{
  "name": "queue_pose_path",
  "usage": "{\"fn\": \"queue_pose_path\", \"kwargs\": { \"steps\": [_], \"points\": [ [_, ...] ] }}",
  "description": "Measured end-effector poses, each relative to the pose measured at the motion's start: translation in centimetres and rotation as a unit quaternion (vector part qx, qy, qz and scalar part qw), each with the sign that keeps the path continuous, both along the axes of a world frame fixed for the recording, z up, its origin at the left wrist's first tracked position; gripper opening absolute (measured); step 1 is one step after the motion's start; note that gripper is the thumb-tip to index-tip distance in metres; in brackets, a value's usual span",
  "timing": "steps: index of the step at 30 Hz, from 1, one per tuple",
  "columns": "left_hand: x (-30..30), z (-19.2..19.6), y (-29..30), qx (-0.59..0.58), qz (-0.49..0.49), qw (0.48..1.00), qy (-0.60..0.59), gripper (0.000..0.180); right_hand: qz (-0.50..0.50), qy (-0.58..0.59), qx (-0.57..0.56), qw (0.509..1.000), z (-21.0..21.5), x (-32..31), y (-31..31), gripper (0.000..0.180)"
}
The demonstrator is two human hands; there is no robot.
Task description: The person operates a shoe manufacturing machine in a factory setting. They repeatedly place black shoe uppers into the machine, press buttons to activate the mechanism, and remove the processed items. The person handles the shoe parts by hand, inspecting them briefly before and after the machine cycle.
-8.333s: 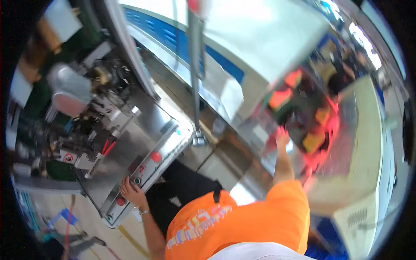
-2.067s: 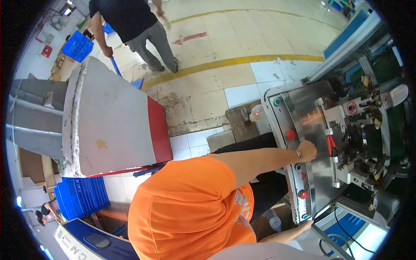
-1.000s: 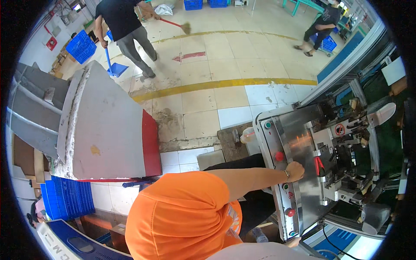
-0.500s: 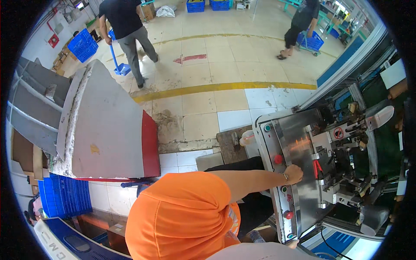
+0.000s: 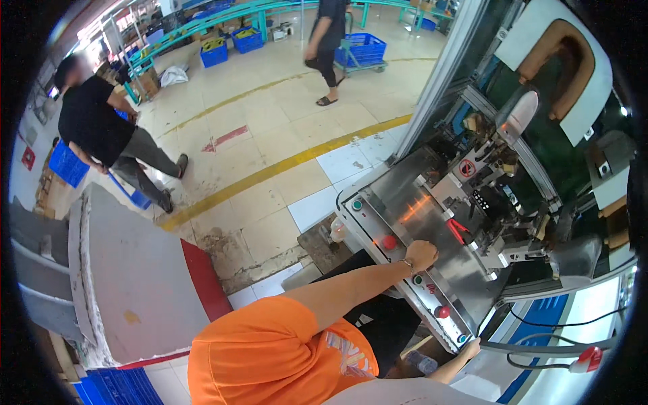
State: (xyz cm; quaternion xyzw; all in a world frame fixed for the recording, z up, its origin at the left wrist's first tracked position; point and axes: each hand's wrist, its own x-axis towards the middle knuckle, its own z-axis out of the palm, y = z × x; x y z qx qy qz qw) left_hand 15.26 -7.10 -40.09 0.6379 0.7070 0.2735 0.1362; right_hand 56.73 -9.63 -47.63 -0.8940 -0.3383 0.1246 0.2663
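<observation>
My left hand [image 5: 422, 254], with a band at its wrist, rests in a fist on the steel top [image 5: 442, 266] of a machine. Its fingers look curled in, with nothing showing in them. Beside it on the front panel are a red button [image 5: 389, 241] and a dark green-ringed button [image 5: 418, 279]. My right hand [image 5: 470, 348] touches the panel's near corner, close to a green button [image 5: 462, 339]; its fingers are partly hidden. Beyond my left hand lies a red-handled tool [image 5: 457, 231], among metal clamps. A second red button [image 5: 442, 312] sits between my hands.
Two rounded metal forms [image 5: 574, 260] [image 5: 518, 116] stick out of the machine. Black cables and a red plug [image 5: 586, 360] hang at the right. A grey cabinet [image 5: 138, 270] stands left. One person [image 5: 101, 128] holds a blue dustpan; another [image 5: 329, 47] is near a crate trolley [image 5: 361, 50].
The view has swung right, showing more of the machine. My right hand has come further into sight at the panel corner. My left fist stays on the steel top. The person with the dustpan has turned.
</observation>
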Motion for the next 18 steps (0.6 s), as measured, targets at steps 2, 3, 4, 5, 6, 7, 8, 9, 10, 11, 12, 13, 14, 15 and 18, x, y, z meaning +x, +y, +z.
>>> {"fn": "queue_pose_path", "kwargs": {
  "steps": [2,3,4,5,6,7,8,9,10,11,12,13,14,15,18],
  "points": [
    [0.1,-0.2,0.0,0.012,-0.004,1.0,-0.007,0.033,-0.01,0.012,-0.012,1.0,0.5,-0.1,-0.3,0.057],
    [0.3,-0.3,0.0,0.018,-0.007,1.0,-0.011,0.034,-0.008,0.015,-0.015,1.0,0.5,0.0,-0.5,0.058],
    [0.4,-0.5,0.1,0.014,-0.014,1.0,-0.001,0.033,-0.006,0.018,-0.019,1.0,0.4,0.2,-0.7,0.058],
    [0.4,-0.4,0.0,0.008,-0.015,1.0,0.01,0.032,-0.013,0.023,-0.005,1.0,0.3,0.2,-0.5,0.057],
    [0.3,-0.3,0.0,0.003,-0.016,1.0,0.02,0.032,-0.012,0.034,0.0,0.999,0.4,0.0,-0.5,0.056],
    [0.1,-0.2,-0.1,0.002,-0.011,1.0,0.017,0.031,-0.015,0.033,-0.003,0.999,0.3,-0.2,-0.2,0.056],
    [-0.2,-0.2,-0.2,0.001,-0.006,1.0,0.014,0.031,-0.017,0.032,-0.007,0.999,-0.1,-0.2,0.3,0.056],
    [0.0,-0.1,-0.3,-0.001,-0.014,1.0,0.011,0.031,0.011,-0.005,-0.023,1.0,-0.7,0.9,0.0,0.057],
    [0.1,-0.2,-0.3,-0.007,-0.015,1.0,0.008,0.031,0.006,0.011,-0.002,1.0,-1.2,1.2,-0.1,0.058],
    [-0.1,-0.5,-0.3,-0.012,-0.016,1.0,0.007,0.031,0.015,0.014,-0.006,1.0,-1.3,1.3,0.0,0.059],
    [-0.1,-0.6,-0.1,-0.016,-0.021,1.0,0.006,0.031,0.013,-0.002,-0.009,1.0,-1.5,1.3,-0.1,0.059],
    [0.0,-0.3,-0.4,0.022,-0.031,0.999,-0.014,0.031,0.007,-0.003,-0.017,1.0,-1.9,2.0,-0.3,0.058],
    [0.0,-0.2,-0.4,0.02,-0.028,0.999,-0.009,0.031,-0.007,0.021,0.008,1.0,-1.9,1.6,-0.4,0.057],
    [0.1,-0.1,-0.4,0.017,-0.027,0.999,-0.004,0.031,-0.009,0.023,0.027,0.999,-1.4,1.0,-0.8,0.056],
    [0.8,-2.6,0.8,0.07,-0.067,0.995,0.013,0.031,0.016,0.023,0.048,0.998,-0.5,1.8,-2.2,0.043]
  ]
}}
